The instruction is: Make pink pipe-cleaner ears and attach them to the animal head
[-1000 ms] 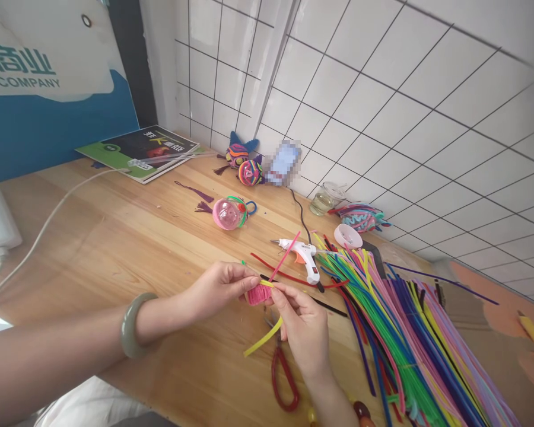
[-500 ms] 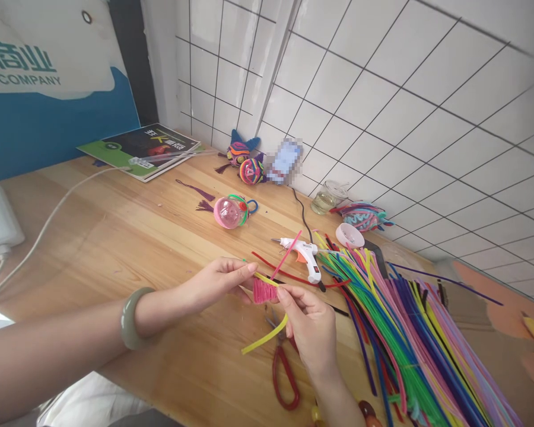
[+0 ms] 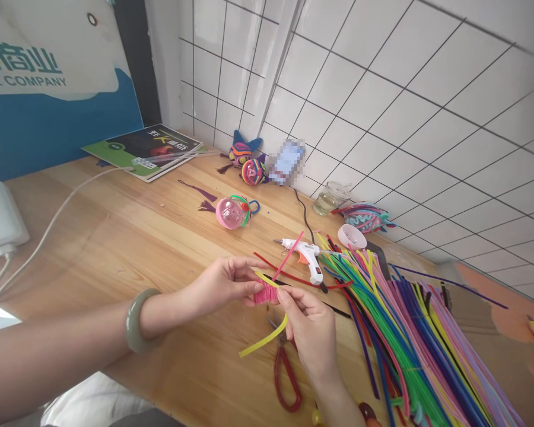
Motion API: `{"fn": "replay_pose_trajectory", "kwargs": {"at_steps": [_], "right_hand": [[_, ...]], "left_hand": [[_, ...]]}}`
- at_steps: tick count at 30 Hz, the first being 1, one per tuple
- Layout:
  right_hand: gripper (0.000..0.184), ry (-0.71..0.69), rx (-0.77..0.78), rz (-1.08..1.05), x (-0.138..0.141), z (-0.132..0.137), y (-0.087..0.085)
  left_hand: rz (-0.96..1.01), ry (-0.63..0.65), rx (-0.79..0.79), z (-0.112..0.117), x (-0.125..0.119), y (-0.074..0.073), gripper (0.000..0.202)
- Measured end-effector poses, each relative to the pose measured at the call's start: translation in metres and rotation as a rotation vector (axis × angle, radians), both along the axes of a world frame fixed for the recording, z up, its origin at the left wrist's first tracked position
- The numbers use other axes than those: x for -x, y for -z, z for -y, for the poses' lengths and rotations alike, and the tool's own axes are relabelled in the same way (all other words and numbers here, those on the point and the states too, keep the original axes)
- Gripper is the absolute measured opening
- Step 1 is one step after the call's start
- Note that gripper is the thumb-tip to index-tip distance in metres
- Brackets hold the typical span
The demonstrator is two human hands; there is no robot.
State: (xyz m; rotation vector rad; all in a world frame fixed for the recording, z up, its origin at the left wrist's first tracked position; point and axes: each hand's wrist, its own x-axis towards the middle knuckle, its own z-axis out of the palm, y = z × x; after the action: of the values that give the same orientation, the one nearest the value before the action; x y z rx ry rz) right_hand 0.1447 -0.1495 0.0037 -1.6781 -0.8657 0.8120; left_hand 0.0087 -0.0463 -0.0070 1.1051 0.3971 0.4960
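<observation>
Between my hands is a small pink piece of packed pipe cleaner rows (image 3: 266,292), with one pink end sticking up. My left hand (image 3: 229,281) pinches its left side between thumb and fingers. A yellow pipe cleaner (image 3: 267,340) runs along the top edge of the pink piece, and its loose end curves down to the left. My right hand (image 3: 309,323) is closed at the right edge, pinching the yellow pipe cleaner against the pink piece. Red-handled scissors (image 3: 288,379) lie below, partly hidden by my right hand.
A white glue gun (image 3: 309,258) lies beyond my hands. Bundles of coloured pipe cleaners (image 3: 409,332) cover the right side. A clear ball with pink and green trim (image 3: 231,212), a glass jar (image 3: 329,198), a pink lid (image 3: 352,236) and magazines (image 3: 146,151) are farther back.
My left thumb and fingers have shifted from the yellow pipe cleaner's upper end down onto the pink piece's left side. My right hand keeps nearly the same place.
</observation>
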Motion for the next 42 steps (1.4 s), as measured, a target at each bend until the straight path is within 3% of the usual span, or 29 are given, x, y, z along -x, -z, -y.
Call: {"fn": "replay_pose_trajectory", "kwargs": {"at_steps": [5, 14, 19, 24, 42], "right_hand": [[0.027, 0.014, -0.001, -0.018, 0.0004, -0.001, 0.0032], [0.025, 0.023, -0.012, -0.037, 0.0007, -0.0005, 0.0045], [0.025, 0.019, -0.006, -0.041, 0.001, -0.0008, 0.0042], [0.026, 0.011, -0.006, -0.039, 0.0007, -0.0006, 0.0044], [0.027, 0.044, -0.031, -0.036, 0.0019, -0.0004, 0.0054]], "left_hand": [[-0.065, -0.038, -0.013, 0.001, 0.0005, -0.0009, 0.028], [-0.026, -0.033, 0.063, -0.0018, -0.0002, 0.0027, 0.029], [0.0, -0.019, 0.021, -0.0014, 0.0011, 0.0019, 0.046], [-0.057, -0.012, -0.057, -0.0013, 0.0013, 0.0037, 0.03], [-0.129, -0.022, -0.057, -0.0001, -0.0001, 0.0011, 0.032]]}}
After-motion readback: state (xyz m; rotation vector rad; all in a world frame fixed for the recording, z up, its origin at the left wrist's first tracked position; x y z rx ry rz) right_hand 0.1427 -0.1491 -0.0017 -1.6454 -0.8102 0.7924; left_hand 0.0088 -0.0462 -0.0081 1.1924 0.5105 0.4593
